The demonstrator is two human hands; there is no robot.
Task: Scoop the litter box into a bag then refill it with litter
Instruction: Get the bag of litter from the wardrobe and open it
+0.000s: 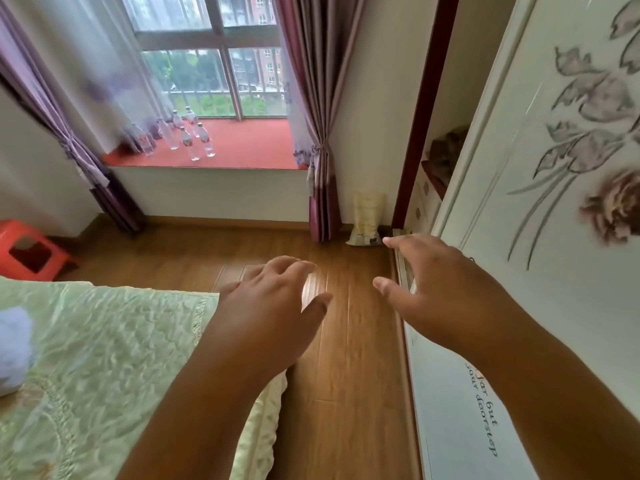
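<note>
Grip: both hands empty, fingers spread and loose; left hand (273, 306) over bed edge, right hand (436, 292) beside wardrobe door (554, 237). Pale bag (367, 220), print blurred, unreadable, stands on floor (346, 341) in corner by curtain (320, 133), beyond right fingertips. Litter box nowhere visible. Door lettering reads "far but", "your doorstep", partly cut by arm. Bottles (187, 136) on sill, labels illegible.
</note>
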